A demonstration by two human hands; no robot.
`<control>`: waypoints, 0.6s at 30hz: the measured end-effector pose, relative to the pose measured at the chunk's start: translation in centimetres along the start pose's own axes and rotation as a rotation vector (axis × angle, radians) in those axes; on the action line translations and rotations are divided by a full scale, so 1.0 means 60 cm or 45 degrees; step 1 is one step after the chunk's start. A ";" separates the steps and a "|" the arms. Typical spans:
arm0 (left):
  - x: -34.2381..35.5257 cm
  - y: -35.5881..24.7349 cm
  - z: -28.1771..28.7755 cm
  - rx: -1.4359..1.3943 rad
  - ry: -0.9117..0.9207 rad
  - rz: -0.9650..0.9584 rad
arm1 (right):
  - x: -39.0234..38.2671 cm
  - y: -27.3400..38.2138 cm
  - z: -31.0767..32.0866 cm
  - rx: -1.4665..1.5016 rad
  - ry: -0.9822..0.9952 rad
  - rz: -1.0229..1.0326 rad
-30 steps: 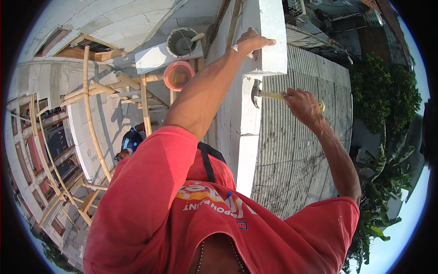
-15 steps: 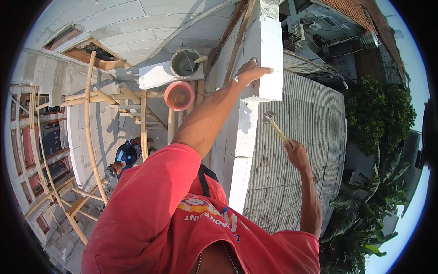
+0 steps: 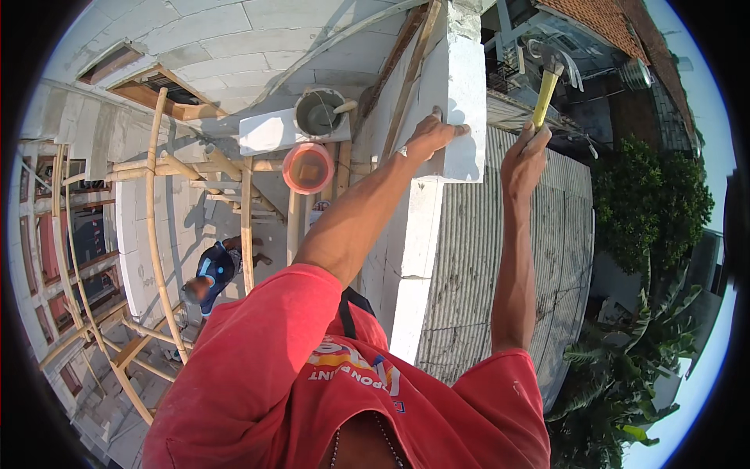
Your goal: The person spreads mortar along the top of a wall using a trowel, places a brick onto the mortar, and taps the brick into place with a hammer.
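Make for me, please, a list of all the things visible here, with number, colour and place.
Hammer: one, yellow-handled, in the right hand
Block: one, white, under the left hand
Block wall: one, white, beneath that block
Slab: one, white, left of the wall
Bucket: one, grey, beside the slab
Basin: one, pinkish, near the bucket
Framed openings: two, brown, upper left
Bamboo poles: several, tan, left
Corrugated roof: one, grey, right of the wall
Tiled roof: one, orange, upper right
Plants: several, green, right
Co-worker: one, dark blue top, lower left
Shirt: one, red, bottom
Left hand: one, bare, on the block
Right hand: one, bare, holding the hammer
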State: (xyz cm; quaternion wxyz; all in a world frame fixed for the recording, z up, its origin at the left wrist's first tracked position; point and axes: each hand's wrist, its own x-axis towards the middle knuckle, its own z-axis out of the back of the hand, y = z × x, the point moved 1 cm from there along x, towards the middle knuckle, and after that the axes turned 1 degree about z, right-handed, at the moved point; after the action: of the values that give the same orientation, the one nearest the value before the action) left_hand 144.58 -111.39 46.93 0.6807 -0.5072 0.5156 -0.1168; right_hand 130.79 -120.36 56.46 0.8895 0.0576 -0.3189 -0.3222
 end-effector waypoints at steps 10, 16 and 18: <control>0.008 0.003 0.005 -0.032 0.018 0.025 | 0.054 0.015 -0.037 -0.096 0.485 -0.038; 0.022 0.000 -0.007 0.169 -0.076 -0.200 | -0.007 -0.013 -0.093 -0.017 0.308 -0.006; 0.017 -0.002 -0.005 0.124 -0.042 -0.161 | -0.017 -0.038 -0.117 0.020 0.528 -0.172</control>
State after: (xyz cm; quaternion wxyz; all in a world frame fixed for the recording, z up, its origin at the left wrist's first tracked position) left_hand 144.84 -112.28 46.45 0.7041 -0.5070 0.4651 -0.1761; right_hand 133.20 -122.27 49.68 0.9120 0.1507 -0.1270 -0.3597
